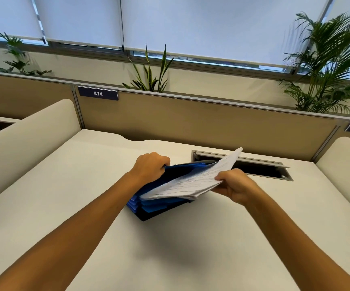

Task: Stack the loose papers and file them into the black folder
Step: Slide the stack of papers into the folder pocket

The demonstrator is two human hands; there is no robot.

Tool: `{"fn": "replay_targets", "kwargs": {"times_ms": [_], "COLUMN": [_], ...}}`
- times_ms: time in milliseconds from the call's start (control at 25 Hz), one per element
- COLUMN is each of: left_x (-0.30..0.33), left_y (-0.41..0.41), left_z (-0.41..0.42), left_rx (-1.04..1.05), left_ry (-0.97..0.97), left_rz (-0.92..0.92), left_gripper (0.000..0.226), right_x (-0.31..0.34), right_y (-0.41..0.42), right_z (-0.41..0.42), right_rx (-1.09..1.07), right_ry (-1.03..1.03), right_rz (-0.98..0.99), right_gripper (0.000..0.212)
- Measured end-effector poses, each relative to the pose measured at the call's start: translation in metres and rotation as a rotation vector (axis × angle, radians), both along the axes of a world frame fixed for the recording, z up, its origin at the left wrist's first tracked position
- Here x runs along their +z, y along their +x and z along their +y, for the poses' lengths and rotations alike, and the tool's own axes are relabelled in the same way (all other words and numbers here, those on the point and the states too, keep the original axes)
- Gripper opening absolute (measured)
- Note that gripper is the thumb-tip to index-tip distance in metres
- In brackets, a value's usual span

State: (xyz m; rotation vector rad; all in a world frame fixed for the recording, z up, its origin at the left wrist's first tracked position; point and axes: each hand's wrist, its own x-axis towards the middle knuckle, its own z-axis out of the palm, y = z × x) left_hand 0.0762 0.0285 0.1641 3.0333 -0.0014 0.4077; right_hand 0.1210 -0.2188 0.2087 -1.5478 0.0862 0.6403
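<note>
A black folder (149, 215) with several blue dividers lies on the white desk in the middle of the head view. My left hand (149, 166) grips its raised far-left edge and holds it apart. My right hand (234, 183) pinches the near right corner of a stack of white printed papers (193, 181). The stack slants across the top of the blue dividers, its far corner sticking up above the folder. How deep the stack sits between the dividers is hidden.
A cable slot with a metal rim (260, 171) is cut into the desk (170, 259) just behind the folder. A tan partition (191, 124) closes the back, with rounded cream side screens left and right. Plants stand beyond the partition.
</note>
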Motion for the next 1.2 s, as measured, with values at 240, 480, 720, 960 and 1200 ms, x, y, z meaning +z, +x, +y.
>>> {"fn": "replay_targets", "kwargs": {"times_ms": [240, 480, 720, 960, 1200], "left_x": [-0.005, -0.01, -0.016, -0.013, -0.016], "left_y": [-0.008, -0.015, -0.018, -0.008, -0.001], "left_z": [-0.029, -0.049, -0.046, -0.035, -0.025], "left_rx": [-0.013, -0.023, -0.014, 0.032, 0.045], "left_ry": [-0.008, -0.011, -0.121, -0.167, -0.196], "left_rz": [0.009, 0.01, -0.012, -0.039, -0.086], "left_gripper": [0.018, 0.016, 0.018, 0.015, 0.016], "right_x": [-0.043, -0.082, -0.083, -0.051, -0.074], "right_y": [-0.017, -0.006, -0.008, -0.013, -0.006], "right_z": [0.063, 0.095, 0.099, 0.076, 0.032], "right_rx": [-0.037, -0.052, -0.029, 0.169, -0.067], "right_ry": [0.043, -0.067, -0.078, -0.152, -0.567], "right_rz": [0.001, 0.053, 0.101, -0.006, -0.782], "right_gripper": [0.021, 0.024, 0.028, 0.024, 0.043]}}
